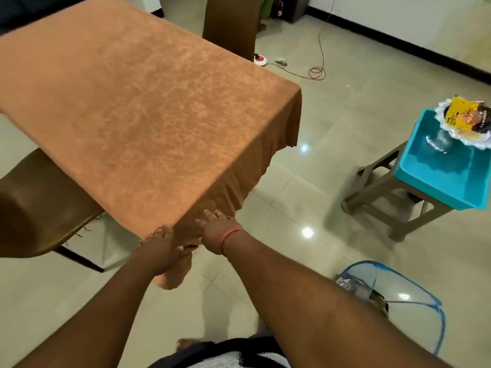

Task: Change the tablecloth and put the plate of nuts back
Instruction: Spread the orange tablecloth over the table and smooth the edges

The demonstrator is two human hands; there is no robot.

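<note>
An orange-brown tablecloth [138, 102] covers the whole table and hangs over its near corner. My left hand [159, 245] grips the hanging cloth just below that corner, thumb around a fold. My right hand [216, 231], with a red thread at the wrist, lies with straight fingers on the draped cloth beside it. The glass plate of nuts [462, 123], holding a yellow and black packet, stands on its stem in a turquoise tray [435, 181] at the right.
The tray sits on a beige plastic stool [382, 205]. A brown chair [39, 208] stands at the table's left, another at the far side [228, 25]. A blue-rimmed mesh basket [393, 296] lies on the floor near my right arm. A cable [316, 73] trails across the tiles.
</note>
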